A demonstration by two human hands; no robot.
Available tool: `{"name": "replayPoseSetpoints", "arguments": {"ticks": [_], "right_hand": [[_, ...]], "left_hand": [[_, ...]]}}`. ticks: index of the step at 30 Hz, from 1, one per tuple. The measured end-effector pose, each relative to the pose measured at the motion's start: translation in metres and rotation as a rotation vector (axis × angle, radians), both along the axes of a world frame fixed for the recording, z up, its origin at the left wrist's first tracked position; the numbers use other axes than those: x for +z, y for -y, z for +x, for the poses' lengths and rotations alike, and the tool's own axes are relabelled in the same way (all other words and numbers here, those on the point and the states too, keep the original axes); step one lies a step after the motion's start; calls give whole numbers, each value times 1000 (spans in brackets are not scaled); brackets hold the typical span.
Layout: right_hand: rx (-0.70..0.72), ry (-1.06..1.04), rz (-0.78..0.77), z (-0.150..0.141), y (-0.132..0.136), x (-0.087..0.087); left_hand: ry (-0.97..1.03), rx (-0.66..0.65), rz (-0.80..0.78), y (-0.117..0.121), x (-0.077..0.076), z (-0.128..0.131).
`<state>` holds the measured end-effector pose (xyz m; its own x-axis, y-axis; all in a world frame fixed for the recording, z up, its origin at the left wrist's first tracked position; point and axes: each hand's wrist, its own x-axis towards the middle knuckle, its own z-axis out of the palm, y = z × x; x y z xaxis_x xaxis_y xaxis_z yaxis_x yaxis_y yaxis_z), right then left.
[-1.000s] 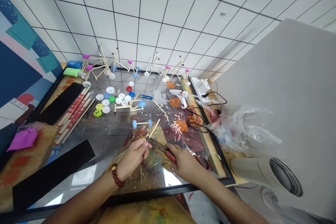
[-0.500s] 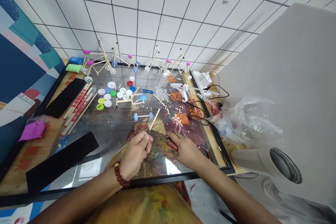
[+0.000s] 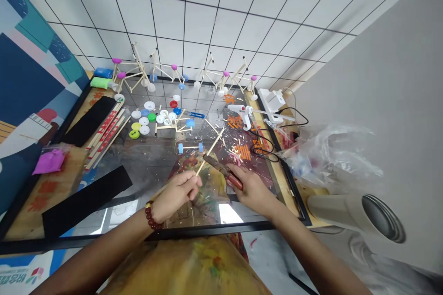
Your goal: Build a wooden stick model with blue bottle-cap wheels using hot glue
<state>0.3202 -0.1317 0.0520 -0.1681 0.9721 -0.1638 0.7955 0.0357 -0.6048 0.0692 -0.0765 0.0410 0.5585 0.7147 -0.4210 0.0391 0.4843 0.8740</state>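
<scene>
My left hand [image 3: 175,193] pinches the near end of a thin wooden stick [image 3: 210,150] that slants up and away over the glass table top [image 3: 145,166]. My right hand [image 3: 251,189] is closed round the red handles of a pair of pliers [image 3: 223,171], whose dark jaws reach the stick about midway. A bead bracelet sits on my left wrist. Just beyond the stick lies a small axle with two blue wheels [image 3: 190,147].
Stick-and-cap models [image 3: 180,78] line the tiled wall. Coloured bottle caps [image 3: 147,117], a chopstick bundle [image 3: 105,136], black strips [image 3: 86,196], a glue gun [image 3: 242,111], cables [image 3: 263,145] and a plastic bag [image 3: 325,156] surround the work area. A grey board [image 3: 380,101] stands at right.
The stick now sticks out farther beyond the plier jaws, and both hands have shifted slightly up and right. The camera has tilted, so the whole scene sits higher.
</scene>
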Motion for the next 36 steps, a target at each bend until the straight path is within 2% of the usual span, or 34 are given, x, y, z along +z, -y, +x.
{"name": "replayPoseSetpoints", "arguments": {"ticks": [2, 4, 8, 10, 14, 16, 19, 22, 24, 27, 31, 36], "right_hand": [[47, -199, -82, 1, 5, 10], [79, -254, -121, 1, 7, 19], [160, -120, -104, -5, 8, 20], [182, -85, -112, -9, 7, 15], [200, -46, -140, -13, 6, 14], [200, -23, -154, -11, 7, 17], [190, 7, -173, -5, 11, 18], [96, 141, -121, 5, 16, 7], [26, 287, -55, 12, 17, -5], [12, 426, 45, 20, 20, -24], [30, 453, 195, 20, 25, -38], [7, 462, 290, 10, 31, -45]], "left_hand": [[-83, 57, 99, -7, -6, -14], [-70, 156, 36, -11, -5, -22], [143, 209, -170, -20, 9, -14], [162, 216, -174, -24, 15, -4], [143, 136, -116, -29, 17, 11], [155, 186, -114, -32, 15, 14], [255, 312, -270, -41, 13, 12], [286, 324, -404, -49, 9, 8], [251, 316, -394, -52, 6, 5], [214, 316, -357, -53, 2, 3], [211, 307, -369, -53, 0, 2], [273, 271, -384, -53, 0, -2]]}}
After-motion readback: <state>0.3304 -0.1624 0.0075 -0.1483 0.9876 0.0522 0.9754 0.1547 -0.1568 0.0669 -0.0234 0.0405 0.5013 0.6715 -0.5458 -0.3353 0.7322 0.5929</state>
